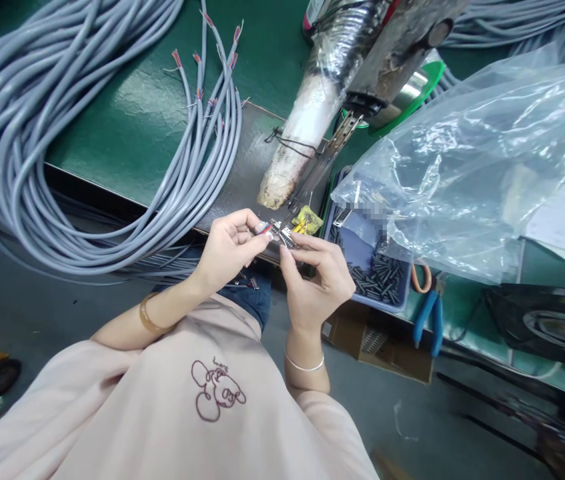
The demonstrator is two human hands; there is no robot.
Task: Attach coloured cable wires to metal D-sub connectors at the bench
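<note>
My left hand [232, 248] pinches thin coloured wires [265, 229], red and blue among them, between thumb and fingertips. My right hand [318, 275] has thumb and fingers closed on a small connector [286, 235] with a row of pins. The wire ends meet the connector between my fingertips; whether they are joined I cannot tell. Just above my hands, a soldering iron [325, 150] points down at the connector, its tip close to the pins. Beside it is a white, plastic-wrapped rod [299, 133] with a burnt end. A yellow sponge-like piece [307, 220] lies by my right fingers.
A large coil of grey cable [27, 120] with stripped ends lies at left on the green table [137, 87]. To the right are a blue bin [402, 303] of small black parts, a clear plastic bag [477, 160], blue-handled pliers [428, 320] and a solder spool [415, 97].
</note>
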